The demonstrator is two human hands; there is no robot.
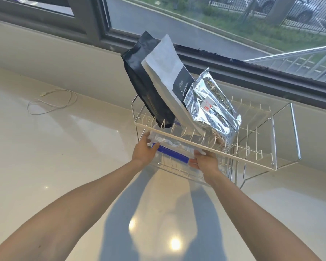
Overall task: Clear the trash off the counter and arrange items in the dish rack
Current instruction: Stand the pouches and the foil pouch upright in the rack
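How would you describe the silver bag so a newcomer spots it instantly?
Find the white wire dish rack on the counter below the window. Three bags lean in its upper tier; the crinkled silver foil bag is rightmost, the only shiny one, with a small red-printed label.

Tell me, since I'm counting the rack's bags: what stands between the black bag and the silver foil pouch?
The head view shows a white coffee bag leaning between the black bag and foil pouch.
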